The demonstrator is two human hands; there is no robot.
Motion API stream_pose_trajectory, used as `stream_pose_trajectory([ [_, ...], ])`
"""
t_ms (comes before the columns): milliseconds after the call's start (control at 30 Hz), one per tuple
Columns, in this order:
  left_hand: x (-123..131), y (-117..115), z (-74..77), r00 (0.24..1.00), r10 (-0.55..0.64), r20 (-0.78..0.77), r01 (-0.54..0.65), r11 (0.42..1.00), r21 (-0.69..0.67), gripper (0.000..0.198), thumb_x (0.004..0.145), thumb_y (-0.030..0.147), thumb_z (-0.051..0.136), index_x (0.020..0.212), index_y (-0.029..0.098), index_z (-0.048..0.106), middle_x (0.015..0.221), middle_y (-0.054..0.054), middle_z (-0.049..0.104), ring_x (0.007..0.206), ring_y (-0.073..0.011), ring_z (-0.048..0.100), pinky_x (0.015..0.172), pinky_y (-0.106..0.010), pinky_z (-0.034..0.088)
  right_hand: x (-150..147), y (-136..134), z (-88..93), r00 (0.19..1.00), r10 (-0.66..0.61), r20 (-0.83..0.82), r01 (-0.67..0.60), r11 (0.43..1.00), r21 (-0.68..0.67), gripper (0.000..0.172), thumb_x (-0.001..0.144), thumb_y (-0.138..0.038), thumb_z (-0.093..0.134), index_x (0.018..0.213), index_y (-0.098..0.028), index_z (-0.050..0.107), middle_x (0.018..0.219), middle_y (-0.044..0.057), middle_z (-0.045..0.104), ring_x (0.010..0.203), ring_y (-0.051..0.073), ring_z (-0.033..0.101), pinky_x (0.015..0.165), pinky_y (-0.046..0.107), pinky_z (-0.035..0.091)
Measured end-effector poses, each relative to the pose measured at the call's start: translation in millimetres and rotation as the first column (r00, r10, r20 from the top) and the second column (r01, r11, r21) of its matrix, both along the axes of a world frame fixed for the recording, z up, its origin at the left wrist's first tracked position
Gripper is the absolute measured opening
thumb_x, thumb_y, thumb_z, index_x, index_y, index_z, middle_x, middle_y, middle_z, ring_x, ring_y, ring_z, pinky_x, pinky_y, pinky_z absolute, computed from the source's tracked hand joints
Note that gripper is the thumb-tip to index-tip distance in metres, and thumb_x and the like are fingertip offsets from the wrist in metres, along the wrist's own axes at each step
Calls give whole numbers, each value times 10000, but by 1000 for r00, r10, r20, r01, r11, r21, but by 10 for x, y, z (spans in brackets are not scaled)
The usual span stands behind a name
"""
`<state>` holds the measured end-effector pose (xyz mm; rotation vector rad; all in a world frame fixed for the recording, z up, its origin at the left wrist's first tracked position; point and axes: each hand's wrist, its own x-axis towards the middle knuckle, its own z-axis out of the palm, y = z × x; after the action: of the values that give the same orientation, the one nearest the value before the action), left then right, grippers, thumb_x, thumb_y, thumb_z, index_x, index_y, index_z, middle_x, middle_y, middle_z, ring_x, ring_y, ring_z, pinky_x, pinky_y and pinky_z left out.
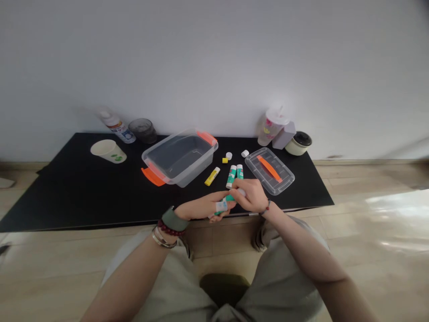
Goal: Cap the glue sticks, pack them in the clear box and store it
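Head view, left hand (205,205) gripping a green glue stick (229,198) at five o'clock of the surface (83,197), right hand (250,195) pinching its white end (241,192), two glue sticks (231,177) at twelve from it.

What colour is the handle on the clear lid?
The handle is orange; the head view shows it.
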<state>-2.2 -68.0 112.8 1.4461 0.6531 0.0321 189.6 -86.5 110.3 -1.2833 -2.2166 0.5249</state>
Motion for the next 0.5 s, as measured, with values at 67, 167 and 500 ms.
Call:
stream_pose_trajectory([
  [67,-31,-3,24,996,-14,88,26,990,-140,458,875,664,494,984,221,454,650,67,436,432,-71,372,422,-211,336,-14,-28,6,1000,24,-6,-24,998,50,421,991,-435,311,710,-200,519,566,0,511,511,118,445,566,255,288],
  [167,-33,-15,-32,997,67,40,-68,997,42,435,893,623,502,1039,214,484,630,60,474,445,-89,418,438,-218,359,-102,3,3,989,-126,80,131,990,-59,384,997,-342,315,707,-201,523,559,-3,497,494,119,417,557,269,258],
  [500,52,-76,-172,918,275,-284,24,679,734,362,981,443,388,1182,170,518,988,-139,711,852,-307,710,716,-361,499,-101,148,-134,954,-292,-71,240,882,-405,408,1019,-467,344,749,-217,521,653,-10,526,618,138,500,613,260,320],
])
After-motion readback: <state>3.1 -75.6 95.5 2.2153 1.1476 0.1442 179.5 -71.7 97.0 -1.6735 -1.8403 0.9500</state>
